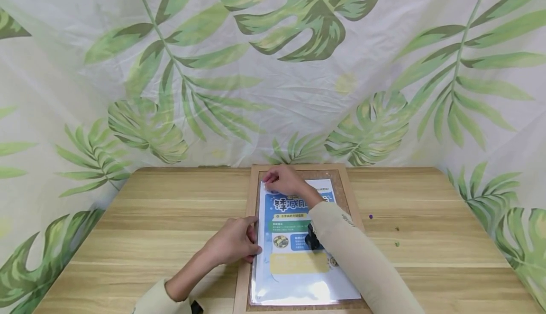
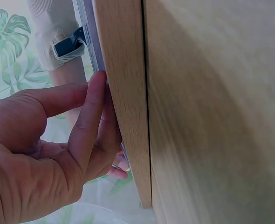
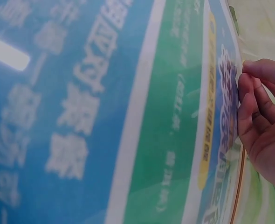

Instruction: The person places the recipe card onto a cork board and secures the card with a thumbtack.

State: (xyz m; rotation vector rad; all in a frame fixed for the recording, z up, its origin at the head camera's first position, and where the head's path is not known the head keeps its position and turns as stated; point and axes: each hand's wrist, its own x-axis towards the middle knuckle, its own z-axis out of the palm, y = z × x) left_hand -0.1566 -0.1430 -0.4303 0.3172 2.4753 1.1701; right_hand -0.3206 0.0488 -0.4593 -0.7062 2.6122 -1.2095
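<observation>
A printed poster (image 1: 290,266) under clear, glossy plastic lies on a wood-framed cork board (image 1: 339,186). My left hand (image 1: 234,239) rests at the poster's left edge, thumb and fingers apart. The left wrist view shows its fingertips touching the sheet's edge beside the wooden frame (image 2: 121,70). At the poster's upper left corner is my right hand (image 1: 286,180), thumb and index finger brought together. Between those fingertips the right wrist view shows a tiny yellowish pin (image 3: 244,61), mostly hidden. The right forearm covers part of the poster's right side.
On the wood-grain table (image 1: 170,219), right of the board, lie a small purple piece (image 1: 370,217), a small brownish piece (image 1: 397,228) and a small green piece (image 1: 397,244). A leaf-patterned cloth (image 1: 273,91) hangs behind the table.
</observation>
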